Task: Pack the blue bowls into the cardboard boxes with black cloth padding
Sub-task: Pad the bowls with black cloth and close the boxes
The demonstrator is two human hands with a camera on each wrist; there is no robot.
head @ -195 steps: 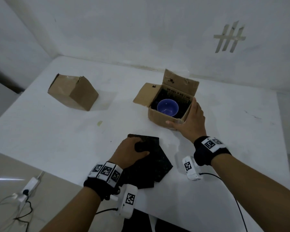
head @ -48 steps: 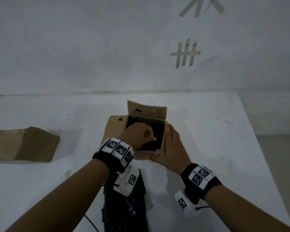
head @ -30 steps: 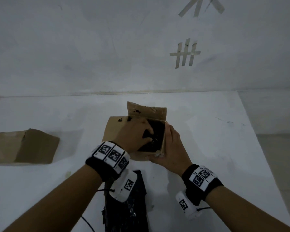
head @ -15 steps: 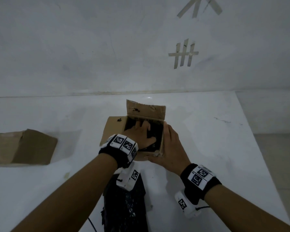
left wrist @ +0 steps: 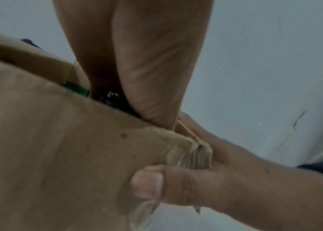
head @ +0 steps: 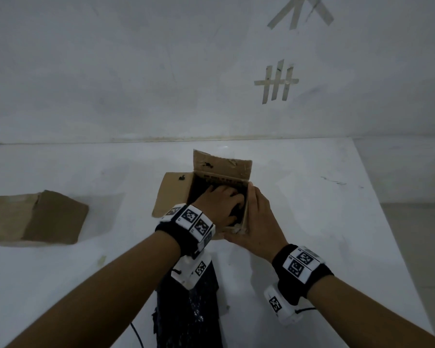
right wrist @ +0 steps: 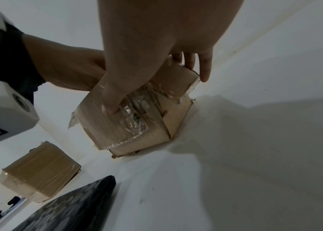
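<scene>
A closed cardboard box (head: 35, 217) lies at the far left of the white table (head: 312, 222), well apart from the open cardboard box (head: 221, 172) in the middle. The left hand (head: 220, 208) reaches down into the open box, fingers spread flat on the black cloth padding (head: 236, 212) inside; no blue bowl shows beneath it. The right hand (head: 258, 222) grips the box's near right corner, thumb pressed on the front wall. More black cloth (head: 189, 310) lies at the near edge
</scene>
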